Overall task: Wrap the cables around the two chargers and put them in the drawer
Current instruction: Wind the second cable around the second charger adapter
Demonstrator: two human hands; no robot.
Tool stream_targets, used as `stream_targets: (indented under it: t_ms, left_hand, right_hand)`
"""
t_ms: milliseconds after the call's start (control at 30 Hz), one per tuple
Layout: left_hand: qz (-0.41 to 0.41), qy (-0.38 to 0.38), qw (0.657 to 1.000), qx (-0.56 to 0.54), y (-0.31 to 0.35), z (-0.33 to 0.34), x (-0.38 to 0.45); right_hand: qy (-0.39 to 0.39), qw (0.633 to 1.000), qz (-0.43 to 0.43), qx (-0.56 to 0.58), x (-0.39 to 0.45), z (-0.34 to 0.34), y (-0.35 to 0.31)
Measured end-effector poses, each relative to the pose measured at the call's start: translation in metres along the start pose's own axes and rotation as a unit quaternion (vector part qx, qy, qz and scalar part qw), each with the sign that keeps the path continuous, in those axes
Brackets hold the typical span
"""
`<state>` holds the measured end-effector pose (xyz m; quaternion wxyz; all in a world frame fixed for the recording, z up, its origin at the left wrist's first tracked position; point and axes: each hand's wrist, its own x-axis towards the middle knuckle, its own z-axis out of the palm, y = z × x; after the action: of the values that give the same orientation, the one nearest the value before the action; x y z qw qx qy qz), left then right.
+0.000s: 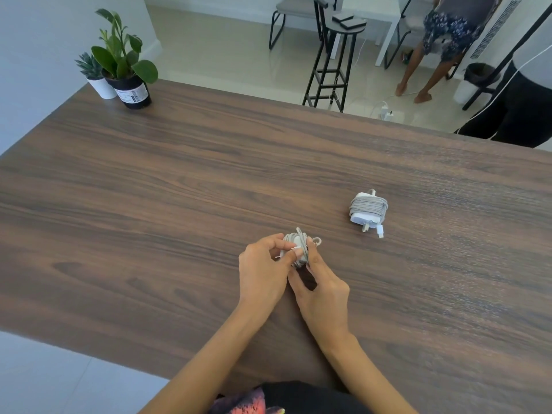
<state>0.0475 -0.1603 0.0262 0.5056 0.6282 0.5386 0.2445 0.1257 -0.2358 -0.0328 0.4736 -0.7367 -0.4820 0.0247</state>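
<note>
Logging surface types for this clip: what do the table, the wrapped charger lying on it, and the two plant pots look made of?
Table: wood-look top, dark brown grain, matte; possibly laminate.
Wrapped charger: smooth white plastic; its cable looks grey, perhaps braided.
Black pot: probably plastic, with a printed label.
White pot: smooth, ceramic or plastic.

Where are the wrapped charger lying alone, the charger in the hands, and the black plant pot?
wrapped charger [368,211], head view, on its cable coil
held charger [298,249], head view, on its wound cable
black plant pot [131,92], head view, on its label

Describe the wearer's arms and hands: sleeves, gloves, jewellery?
Both forearms are bare to the frame's lower edge, no sleeves showing. The left hand and right hand are ungloved; no rings, watch or bracelets visible. Fingers look bare, with short nails.
</note>
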Motion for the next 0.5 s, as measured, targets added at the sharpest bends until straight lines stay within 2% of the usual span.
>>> stream_targets:
  t_ms: [233,500]
  left_hand:
    - [-0.012,-0.007,1.0,-0.01,0.002,0.001,0.004]
    - [0.016,-0.065,0.997,0.032,0.005,-0.008,0.018]
  right_hand:
    - [0.002,1.0,0.015,-0.011,0.001,0.001,0.001]
    - [-0.006,1.0,0.003,-0.018,0.003,0.0,0.002]
